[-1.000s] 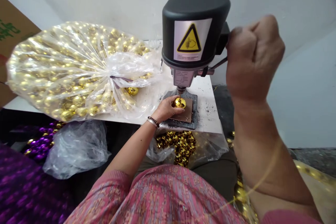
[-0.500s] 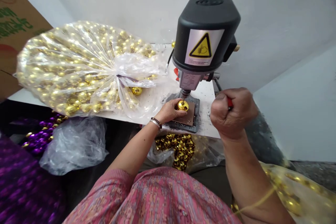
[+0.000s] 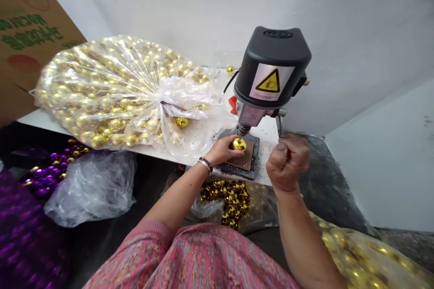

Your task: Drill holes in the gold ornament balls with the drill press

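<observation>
My left hand (image 3: 224, 150) pinches a shiny gold ball (image 3: 239, 144) between thumb and fingers, right under the chuck of a black drill press (image 3: 273, 65). The drill bit's tip meets the top of the ball; how deep it goes I cannot tell. Beneath the ball lies a brown board (image 3: 244, 160) on the machine's dark metal base (image 3: 256, 162), with dark shavings scattered about. My right hand (image 3: 288, 162) is wrapped in a fist round the drill press's feed lever, whose red grip shows a little between the fingers.
A big clear bag of gold balls (image 3: 101, 95) covers the table's left part. Below the table edge sit more gold balls (image 3: 233, 201) and a crumpled clear bag (image 3: 93, 189). A cardboard box (image 3: 34, 40) stands at left; another bag of gold balls (image 3: 366, 257) lies at lower right.
My right fist has moved left and closer to the drill press with the lever. The left hand still holds the gold ball under the bit. The whole view has shifted slightly.
</observation>
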`<state>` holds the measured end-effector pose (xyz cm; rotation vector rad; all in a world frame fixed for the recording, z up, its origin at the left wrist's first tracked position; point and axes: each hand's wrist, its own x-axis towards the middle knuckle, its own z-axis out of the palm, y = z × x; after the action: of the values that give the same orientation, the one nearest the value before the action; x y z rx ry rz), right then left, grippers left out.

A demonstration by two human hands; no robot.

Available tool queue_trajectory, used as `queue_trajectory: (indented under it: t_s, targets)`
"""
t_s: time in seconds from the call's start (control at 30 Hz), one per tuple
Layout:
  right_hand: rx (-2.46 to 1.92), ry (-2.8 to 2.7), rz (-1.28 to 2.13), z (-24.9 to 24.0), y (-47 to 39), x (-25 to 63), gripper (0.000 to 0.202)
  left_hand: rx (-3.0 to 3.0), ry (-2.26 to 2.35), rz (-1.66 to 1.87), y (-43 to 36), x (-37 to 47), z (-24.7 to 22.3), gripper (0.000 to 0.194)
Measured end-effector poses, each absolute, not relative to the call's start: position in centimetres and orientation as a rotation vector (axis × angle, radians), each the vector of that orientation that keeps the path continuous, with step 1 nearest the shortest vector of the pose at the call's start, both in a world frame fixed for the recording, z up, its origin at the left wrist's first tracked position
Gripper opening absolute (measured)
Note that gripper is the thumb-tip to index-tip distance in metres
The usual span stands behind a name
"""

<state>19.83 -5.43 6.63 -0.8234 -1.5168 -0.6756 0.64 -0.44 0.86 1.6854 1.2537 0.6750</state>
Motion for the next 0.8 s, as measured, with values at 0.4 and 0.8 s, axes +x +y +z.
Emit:
queue_trajectory:
  t_s: [0.4,0.8]
  targets:
    - [-1.282,-1.354,-0.255,16.5,-0.4,21.3,0.032,1.761,1.285,0.726,-3.2,-0.5,0.8,0.064]
    - [-1.259,-1.341,-0.241,15.4,0.4,22.4,0.049,1.59,1.924,1.021,0.4,-7.8,3.3,0.03]
